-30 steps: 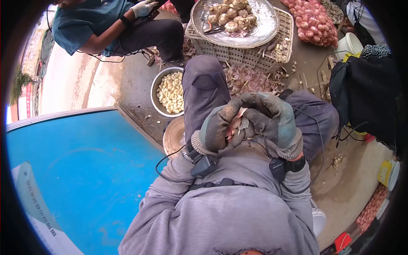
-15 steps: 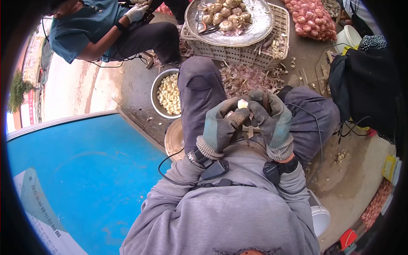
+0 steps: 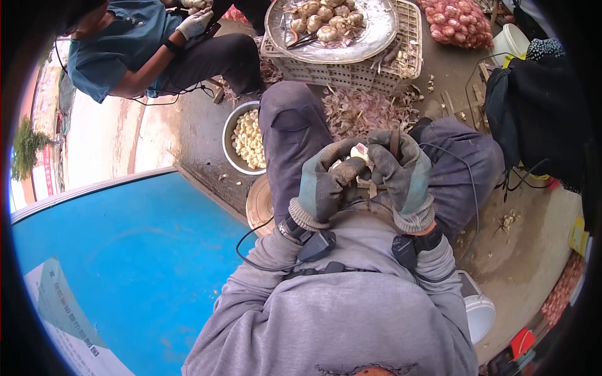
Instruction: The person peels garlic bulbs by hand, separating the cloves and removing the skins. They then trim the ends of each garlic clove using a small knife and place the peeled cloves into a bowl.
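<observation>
My left hand (image 3: 326,185), in a grey-and-teal work glove, pinches a garlic clove (image 3: 360,151) between thumb and fingers above my lap. The clove shows white with a bit of pinkish skin. In a matching glove, my right hand (image 3: 404,178) is closed, its thumb against the clove's right side. A narrow brown tool (image 3: 394,143), perhaps a small knife handle, sticks up from the right fingers; its lower part is hidden. Beyond my hands lies a heap of garlic skins (image 3: 370,113). To the left of my knee stands a metal bowl (image 3: 228,145) of peeled cloves.
Ahead, a round metal tray (image 3: 376,47) with garlic bulbs and pliers-like cutters rests on an upturned plastic crate (image 3: 351,76). A blue board (image 3: 125,250) is at left. A co-worker (image 3: 125,56) sits front left. A net sack of garlic (image 3: 456,24) lies front right.
The clove has tilted slightly and shows more of its side between my fingers. My right thumb has shifted a little; both hands stay in nearly the same place.
</observation>
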Motion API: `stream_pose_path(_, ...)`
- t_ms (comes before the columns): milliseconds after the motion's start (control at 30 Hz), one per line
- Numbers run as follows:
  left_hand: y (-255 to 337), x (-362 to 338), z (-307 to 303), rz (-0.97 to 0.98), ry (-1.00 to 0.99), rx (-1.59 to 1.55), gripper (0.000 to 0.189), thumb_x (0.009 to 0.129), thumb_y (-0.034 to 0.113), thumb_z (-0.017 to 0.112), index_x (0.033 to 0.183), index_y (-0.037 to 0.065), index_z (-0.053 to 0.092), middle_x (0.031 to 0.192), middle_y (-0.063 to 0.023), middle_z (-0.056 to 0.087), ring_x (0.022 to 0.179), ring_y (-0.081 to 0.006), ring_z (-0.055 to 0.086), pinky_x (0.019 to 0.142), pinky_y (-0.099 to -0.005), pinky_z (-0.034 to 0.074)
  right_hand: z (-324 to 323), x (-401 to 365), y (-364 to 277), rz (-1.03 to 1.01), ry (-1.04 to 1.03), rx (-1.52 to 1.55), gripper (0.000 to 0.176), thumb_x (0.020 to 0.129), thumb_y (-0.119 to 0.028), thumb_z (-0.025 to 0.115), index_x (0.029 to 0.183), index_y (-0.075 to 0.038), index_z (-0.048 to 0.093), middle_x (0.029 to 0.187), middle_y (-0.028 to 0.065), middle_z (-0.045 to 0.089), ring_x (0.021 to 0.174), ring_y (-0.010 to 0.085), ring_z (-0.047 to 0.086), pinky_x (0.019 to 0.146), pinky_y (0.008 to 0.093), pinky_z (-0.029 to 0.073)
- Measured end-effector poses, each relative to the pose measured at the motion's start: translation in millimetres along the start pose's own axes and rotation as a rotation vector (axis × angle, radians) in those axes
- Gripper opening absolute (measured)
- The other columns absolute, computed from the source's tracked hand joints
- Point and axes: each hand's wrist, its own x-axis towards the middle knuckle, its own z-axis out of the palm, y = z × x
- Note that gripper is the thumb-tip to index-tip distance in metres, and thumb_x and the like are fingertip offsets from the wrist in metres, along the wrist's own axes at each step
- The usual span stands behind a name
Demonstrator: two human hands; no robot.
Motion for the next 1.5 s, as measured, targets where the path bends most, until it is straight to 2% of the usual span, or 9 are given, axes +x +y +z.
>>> stream_pose_path(100, 0.7, 1.3, -2.8, 0.173, 0.023, 0.143, 0.036, 0.095, 0.02, 0.068, 0.123, -0.002, 0.066, 0.097, -0.0079, 0.07, 0.076, -0.0087, 0.065, 0.063, -0.0241, 0.053, 0.5, -1.4, 7.8, -0.311, 0.086, -0.567, 0.022, 0.092, -0.001, 0.07, 0.113, 0.005, 0.066, 0.099, 0.0084, 0.072, 0.082, 0.0139, 0.07, 0.072, 0.0251, 0.058)
stream_pose_path(167, 16.1, -8.4, -2.7, -0.168, -0.026, -0.195, 0.032, 0.096, 0.021, 0.066, 0.12, 0.0, 0.067, 0.088, -0.0053, 0.07, 0.057, -0.0052, 0.057, 0.047, -0.0207, 0.043, -4.7, 0.3, 11.0, -0.381, 0.075, -0.625, 0.022, 0.093, -0.001, 0.07, 0.114, 0.005, 0.067, 0.1, 0.0073, 0.072, 0.082, 0.0134, 0.07, 0.073, 0.0241, 0.057)
stream_pose_path(333, 11.5, -2.8, -3.7, -0.148, -0.037, -0.117, 0.034, 0.099, 0.025, 0.063, 0.119, -0.003, 0.063, 0.09, -0.0072, 0.07, 0.048, -0.0073, 0.051, 0.041, -0.0204, 0.033, -1.3, 1.3, 11.1, -0.602, -0.112, -0.929, 0.022, 0.093, 0.0, 0.069, 0.115, 0.004, 0.067, 0.098, 0.0043, 0.072, 0.082, 0.0103, 0.068, 0.072, 0.0229, 0.056)
stream_pose_path(400, 19.0, -3.3, -0.6, -0.132, -0.07, -0.088, 0.035, 0.099, 0.025, 0.062, 0.12, -0.003, 0.062, 0.09, -0.0073, 0.071, 0.049, -0.0068, 0.05, 0.041, -0.0197, 0.033, 7.0, -3.7, 7.0, -0.154, 0.014, -0.522, 0.02, 0.093, 0.0, 0.07, 0.113, 0.004, 0.068, 0.094, 0.0038, 0.071, 0.074, 0.0083, 0.066, 0.065, 0.0224, 0.055)
stream_pose_path(500, 25.5, -5.7, 3.4, -0.217, -0.05, -0.127, 0.034, 0.097, 0.02, 0.064, 0.124, -0.002, 0.064, 0.083, -0.0037, 0.069, 0.049, -0.0024, 0.049, 0.042, -0.0189, 0.034, 8.7, -1.6, -2.5, -0.125, 0.084, -0.44, 0.021, 0.091, 0.0, 0.071, 0.112, 0.004, 0.068, 0.092, 0.0046, 0.07, 0.066, 0.0074, 0.063, 0.057, 0.0219, 0.053)
stream_pose_path(600, 17.6, -7.7, -1.0, -0.084, -0.099, -0.084, 0.038, 0.1, 0.02, 0.058, 0.128, -0.006, 0.058, 0.094, -0.0109, 0.072, 0.047, -0.0047, 0.047, 0.042, -0.0198, 0.034, -5.0, 5.2, -7.8, -0.132, 0.125, -0.354, 0.023, 0.091, -0.001, 0.071, 0.113, 0.005, 0.067, 0.091, 0.0057, 0.07, 0.061, 0.0075, 0.061, 0.052, 0.0219, 0.05)
stream_pose_path(900, 24.3, -10.8, -4.6, -0.041, -0.128, -0.293, 0.042, 0.099, 0.018, 0.055, 0.134, -0.006, 0.054, 0.094, -0.014, 0.072, 0.046, -0.005, 0.046, 0.042, -0.0185, 0.033, -38.8, 14.7, -2.8, -0.081, 0.117, -0.408, 0.017, 0.096, -0.004, 0.068, 0.111, 0.004, 0.067, 0.087, 0.0028, 0.069, 0.066, 0.0064, 0.058, 0.057, 0.0217, 0.048)
stream_pose_path(967, 33.9, -13.8, -8.7, -0.059, -0.073, -0.272, 0.039, 0.101, 0.016, 0.054, 0.134, -0.005, 0.055, 0.092, -0.0149, 0.072, 0.046, -0.0064, 0.048, 0.044, -0.0185, 0.037, -42.4, 16.9, -0.4, -0.136, 0.097, -0.747, 0.015, 0.098, -0.009, 0.067, 0.109, 0.002, 0.068, 0.088, 0.0005, 0.068, 0.069, 0.005, 0.056, 0.06, 0.0219, 0.047)
stream_pose_path(1500, 22.2, -7.5, -161.3, 0.256, 0.508, -0.282, 0.035, 0.103, 0.026, 0.058, 0.129, 0.003, 0.061, 0.067, -0.0043, 0.062, 0.038, -0.0064, 0.044, 0.033, -0.0233, 0.032, -48.5, 29.8, 19.8, 0.11, -0.044, -0.768, 0.027, 0.099, -0.02, 0.065, 0.112, 0.004, 0.067, 0.089, 0.0028, 0.067, 0.065, 0.0064, 0.056, 0.057, 0.0206, 0.045)
